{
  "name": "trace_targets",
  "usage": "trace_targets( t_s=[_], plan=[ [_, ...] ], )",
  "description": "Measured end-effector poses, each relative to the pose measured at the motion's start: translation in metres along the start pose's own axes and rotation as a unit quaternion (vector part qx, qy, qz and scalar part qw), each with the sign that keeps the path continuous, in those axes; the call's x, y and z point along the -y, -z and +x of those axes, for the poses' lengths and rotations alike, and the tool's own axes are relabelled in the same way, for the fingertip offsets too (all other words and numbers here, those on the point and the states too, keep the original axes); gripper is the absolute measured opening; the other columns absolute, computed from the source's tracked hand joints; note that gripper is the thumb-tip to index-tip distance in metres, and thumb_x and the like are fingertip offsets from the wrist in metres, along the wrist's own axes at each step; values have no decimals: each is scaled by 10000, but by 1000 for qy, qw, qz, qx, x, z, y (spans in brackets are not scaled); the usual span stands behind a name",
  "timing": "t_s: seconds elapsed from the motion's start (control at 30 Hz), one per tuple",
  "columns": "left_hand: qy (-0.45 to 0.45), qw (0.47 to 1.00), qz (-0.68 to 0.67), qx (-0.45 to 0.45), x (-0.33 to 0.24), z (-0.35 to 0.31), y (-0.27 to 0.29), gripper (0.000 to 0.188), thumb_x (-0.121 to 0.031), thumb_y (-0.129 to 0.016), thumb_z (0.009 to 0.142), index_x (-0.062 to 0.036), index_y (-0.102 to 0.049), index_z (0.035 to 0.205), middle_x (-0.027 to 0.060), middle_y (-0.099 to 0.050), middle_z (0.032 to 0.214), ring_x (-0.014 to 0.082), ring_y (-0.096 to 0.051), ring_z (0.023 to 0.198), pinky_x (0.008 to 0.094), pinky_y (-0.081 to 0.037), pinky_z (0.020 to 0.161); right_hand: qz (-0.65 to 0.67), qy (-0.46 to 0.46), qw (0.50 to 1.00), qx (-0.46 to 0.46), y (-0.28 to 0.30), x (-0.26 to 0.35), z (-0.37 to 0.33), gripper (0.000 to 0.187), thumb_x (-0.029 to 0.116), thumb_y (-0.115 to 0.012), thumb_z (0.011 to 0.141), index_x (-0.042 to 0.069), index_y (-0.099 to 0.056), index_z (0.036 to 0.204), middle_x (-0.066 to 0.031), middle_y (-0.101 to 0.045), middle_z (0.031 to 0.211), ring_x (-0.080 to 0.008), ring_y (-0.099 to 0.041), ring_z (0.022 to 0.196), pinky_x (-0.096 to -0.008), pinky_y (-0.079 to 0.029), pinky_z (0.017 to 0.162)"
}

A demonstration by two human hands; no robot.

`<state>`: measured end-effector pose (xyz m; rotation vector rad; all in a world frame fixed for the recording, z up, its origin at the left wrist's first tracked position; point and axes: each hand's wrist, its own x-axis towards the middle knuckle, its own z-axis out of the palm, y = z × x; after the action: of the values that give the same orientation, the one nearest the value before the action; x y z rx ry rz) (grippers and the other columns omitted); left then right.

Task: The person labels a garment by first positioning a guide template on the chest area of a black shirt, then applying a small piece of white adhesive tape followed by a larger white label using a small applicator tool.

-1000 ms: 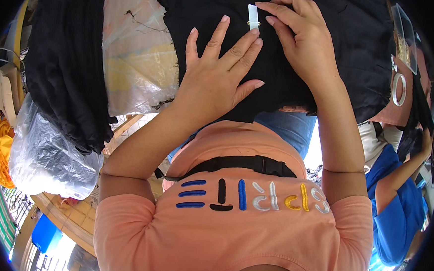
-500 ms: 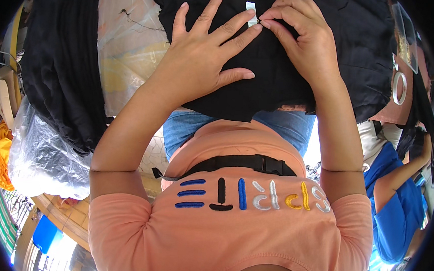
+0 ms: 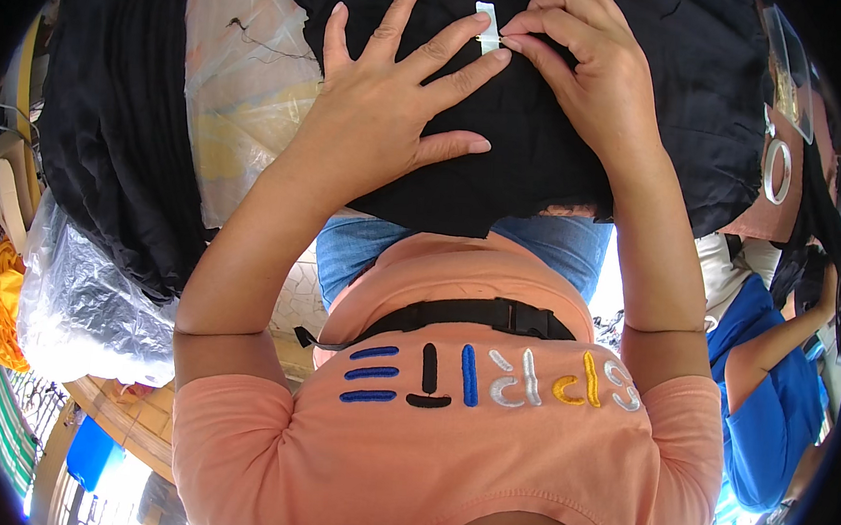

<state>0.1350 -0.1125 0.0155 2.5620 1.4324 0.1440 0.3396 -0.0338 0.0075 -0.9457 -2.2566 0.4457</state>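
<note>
Black fabric lies spread in front of me. A small white strip rests on it near the far edge. My left hand lies flat with its fingers spread, the index and middle fingertips at the strip. Thumb and forefinger of my right hand are pinched together at the strip's right edge. Between them and the strip shows a thin, pale sliver, too small to name.
Clear plastic sheeting shows left of the fabric, with gathered black cloth beyond it. At the right lie a white ring and a clear plastic tray. A person in a blue top is at the lower right.
My left hand has shifted slightly left, and more of the white strip shows. A thin sliver now appears across the strip, by my right fingertips.
</note>
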Motion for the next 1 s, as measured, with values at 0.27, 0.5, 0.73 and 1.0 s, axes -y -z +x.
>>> trace_targets(
  t_s=[0.27, 0.5, 0.73, 1.0],
  plan=[
    [7, 1000, -2, 16, 0, 2, 1, 686, -583, -592, 880, -241, -463, 1460, 77, -379, 1533, 487, -246, 1411, 795, -197, 967, -17, 17, 1000, -9, -1, -2, 1, 116, 32, -776, 694, 46, -709, 787, -70, -658, 867, -269, -606, 839, -363, -498, 731],
    [10, 1000, -5, 21, -1, 3, 1, 672, -567, -592, 887, -241, -463, 1461, 80, -374, 1536, 485, -236, 1417, 797, -188, 973, 2, -7, 1000, 4, 7, 6, 5, 111, 25, -769, 700, 39, -709, 792, -76, -661, 876, -274, -607, 845, -365, -498, 733],
    [15, 1000, -10, 19, -4, 2, 0, 655, -543, -598, 895, -229, -469, 1456, 82, -369, 1540, 469, -211, 1434, 779, -147, 1023, 16, 0, 1000, 2, 13, 2, 0, 86, 13, -737, 764, 25, -710, 844, -95, -665, 908, -284, -619, 871, -364, -503, 764],
    [16, 982, -148, -119, -19, -27, 6, 447, -367, -706, 852, -139, -628, 1229, 40, -533, 1341, 317, -444, 1253, 522, -344, 1006, 285, -192, 929, 134, 74, 35, -78, 137, 3, -655, 898, -5, -721, 1018, -105, -701, 1046, -189, -660, 984, -319, -507, 891]
  ],
)
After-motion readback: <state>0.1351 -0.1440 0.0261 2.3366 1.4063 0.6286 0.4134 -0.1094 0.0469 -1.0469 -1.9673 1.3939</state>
